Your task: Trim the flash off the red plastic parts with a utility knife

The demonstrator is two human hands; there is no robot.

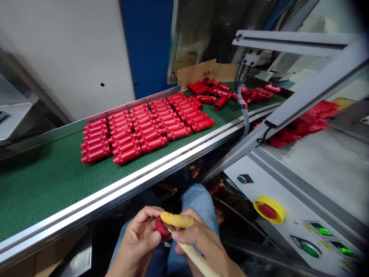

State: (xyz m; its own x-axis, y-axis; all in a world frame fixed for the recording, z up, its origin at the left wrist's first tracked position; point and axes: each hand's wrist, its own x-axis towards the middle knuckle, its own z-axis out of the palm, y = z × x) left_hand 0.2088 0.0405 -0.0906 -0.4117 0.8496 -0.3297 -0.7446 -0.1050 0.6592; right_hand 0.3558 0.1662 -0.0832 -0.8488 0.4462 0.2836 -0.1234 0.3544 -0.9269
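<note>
Both hands are low in front of my lap, below the conveyor's edge. My left hand (138, 240) pinches a small red ribbed plastic part (162, 227) between thumb and fingers. My right hand (198, 240) has a yellow rubber cot on its forefinger (177, 220), which presses on the same red part. It also grips a pale wooden stick (193, 257) that runs down to the bottom edge. Several rows of identical red cylindrical parts (144, 129) lie side by side on the green conveyor belt (43, 181).
A loose heap of red parts (219, 92) lies at the belt's far end by cardboard. More red parts (302, 121) sit behind a metal bar on the right. A control panel holds a red emergency stop (268, 210), green buttons (309, 250) and lit displays.
</note>
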